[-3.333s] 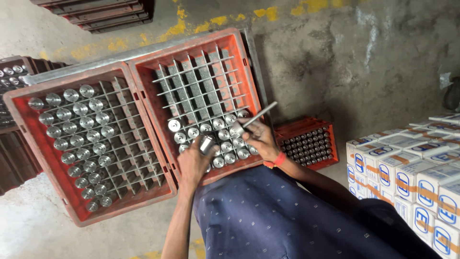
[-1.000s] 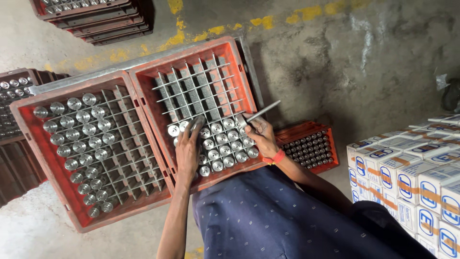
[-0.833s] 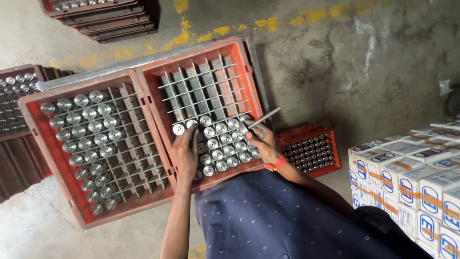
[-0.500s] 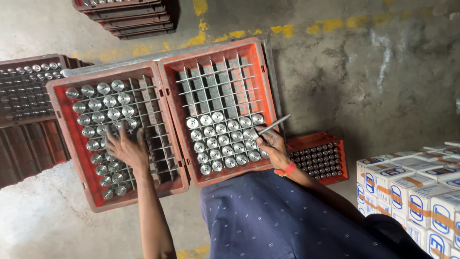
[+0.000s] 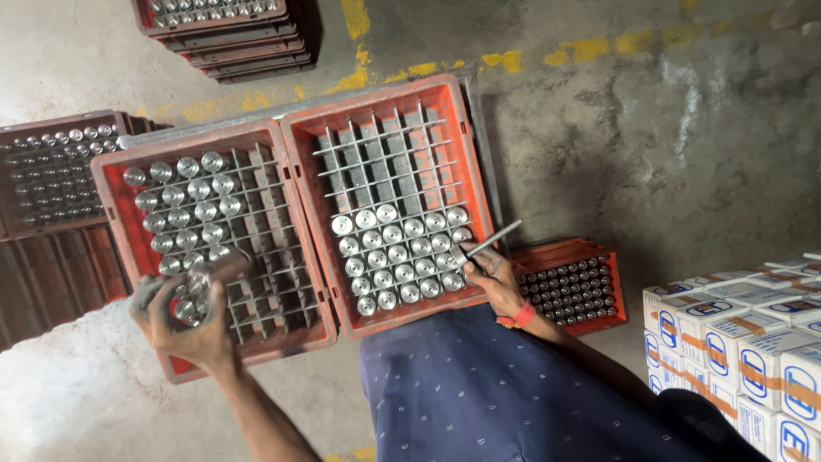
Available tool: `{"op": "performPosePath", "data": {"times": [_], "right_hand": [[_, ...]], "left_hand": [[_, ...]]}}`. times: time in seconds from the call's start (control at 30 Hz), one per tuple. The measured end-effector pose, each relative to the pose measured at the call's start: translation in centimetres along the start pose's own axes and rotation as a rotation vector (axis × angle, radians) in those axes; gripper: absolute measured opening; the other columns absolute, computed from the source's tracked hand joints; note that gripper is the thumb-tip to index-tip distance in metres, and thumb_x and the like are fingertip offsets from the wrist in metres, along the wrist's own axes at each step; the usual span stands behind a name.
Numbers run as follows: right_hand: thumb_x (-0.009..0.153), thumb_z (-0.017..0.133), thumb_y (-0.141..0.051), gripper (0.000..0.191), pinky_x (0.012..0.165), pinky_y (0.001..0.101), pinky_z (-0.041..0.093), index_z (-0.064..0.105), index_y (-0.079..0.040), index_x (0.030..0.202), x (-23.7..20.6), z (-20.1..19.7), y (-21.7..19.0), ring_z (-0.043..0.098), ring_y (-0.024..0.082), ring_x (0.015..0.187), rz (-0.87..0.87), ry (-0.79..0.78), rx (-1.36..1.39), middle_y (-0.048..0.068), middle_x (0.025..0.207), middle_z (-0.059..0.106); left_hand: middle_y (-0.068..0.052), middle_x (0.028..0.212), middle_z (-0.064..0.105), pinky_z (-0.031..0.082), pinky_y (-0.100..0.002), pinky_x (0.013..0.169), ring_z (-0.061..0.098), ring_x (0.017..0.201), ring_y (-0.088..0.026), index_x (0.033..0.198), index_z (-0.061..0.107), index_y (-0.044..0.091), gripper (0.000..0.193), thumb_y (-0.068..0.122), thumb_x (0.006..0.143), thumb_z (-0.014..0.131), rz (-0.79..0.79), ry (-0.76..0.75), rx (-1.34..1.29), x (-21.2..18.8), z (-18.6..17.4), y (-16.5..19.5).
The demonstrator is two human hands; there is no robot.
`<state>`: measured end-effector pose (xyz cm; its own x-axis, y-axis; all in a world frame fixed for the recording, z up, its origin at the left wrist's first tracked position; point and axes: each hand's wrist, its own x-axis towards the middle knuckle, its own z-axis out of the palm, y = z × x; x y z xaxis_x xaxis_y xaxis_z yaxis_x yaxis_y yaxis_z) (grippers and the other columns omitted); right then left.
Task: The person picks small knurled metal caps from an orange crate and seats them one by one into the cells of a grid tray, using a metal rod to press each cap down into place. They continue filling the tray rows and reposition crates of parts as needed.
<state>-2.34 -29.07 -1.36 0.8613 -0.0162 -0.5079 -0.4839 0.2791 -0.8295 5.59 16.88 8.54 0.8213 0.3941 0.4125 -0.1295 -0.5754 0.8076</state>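
One metal cylinder [image 5: 209, 275] in left hand [image 5: 184, 329], above left crate [image 5: 111, 214].

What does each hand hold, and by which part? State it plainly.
Left hand: a shiny metal cylinder, grip around its lower body. Right hand: a thin grey metal rod, grip at its lower end.
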Motion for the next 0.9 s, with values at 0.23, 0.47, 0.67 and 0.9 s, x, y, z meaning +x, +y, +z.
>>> {"op": "performPosePath", "data": {"times": [0.23,0.47,0.67,0.9], "right_hand": [[0.090,0.078,-0.014,0.056,0.104,0.0307,0.050,0.059,0.003,0.140,0.7,4.6,-2.5,0.063,0.018,0.125,-0.058,-0.178,-0.088,0.014,0.134,0.068],[0.093,0.080,-0.028,0.066,0.111,0.0346,0.048,0.054,0.004,0.145,-0.8,6.9,-6.5,0.060,0.019,0.129,-0.135,-0.336,-0.042,0.013,0.138,0.064],[0.095,0.078,-0.028,0.061,0.115,0.0357,0.048,0.055,0.001,0.143,-1.9,5.3,-6.3,0.058,0.020,0.136,-0.224,-0.400,-0.212,0.012,0.146,0.061],[0.092,0.078,-0.019,0.060,0.117,0.0375,0.046,0.054,0.000,0.145,0.2,3.3,-4.7,0.058,0.021,0.135,-0.107,-0.478,-0.050,0.012,0.145,0.060]], "left_hand": [[-0.003,0.068,0.064,0.045,-0.035,0.055,0.056,0.058,-0.017,0.086,0.060,0.002,0.033,0.021,0.090,0.086,-0.836,-0.401,-0.436,-8.5,11.7,4.4],[-0.019,0.079,0.074,0.055,-0.043,0.069,0.073,0.073,-0.035,0.100,0.072,0.000,0.034,0.024,0.078,0.083,-0.521,-0.860,0.053,-14.2,15.0,11.1],[-0.017,0.083,0.076,0.055,-0.044,0.072,0.074,0.080,-0.036,0.101,0.076,0.007,0.034,0.023,0.072,0.084,-0.477,-1.106,0.053,-13.2,15.1,12.4],[-0.016,0.088,0.077,0.058,-0.041,0.073,0.077,0.080,-0.028,0.113,0.071,0.006,0.048,0.030,0.074,0.086,-0.479,-1.186,-0.078,-13.1,15.3,10.7]]}}
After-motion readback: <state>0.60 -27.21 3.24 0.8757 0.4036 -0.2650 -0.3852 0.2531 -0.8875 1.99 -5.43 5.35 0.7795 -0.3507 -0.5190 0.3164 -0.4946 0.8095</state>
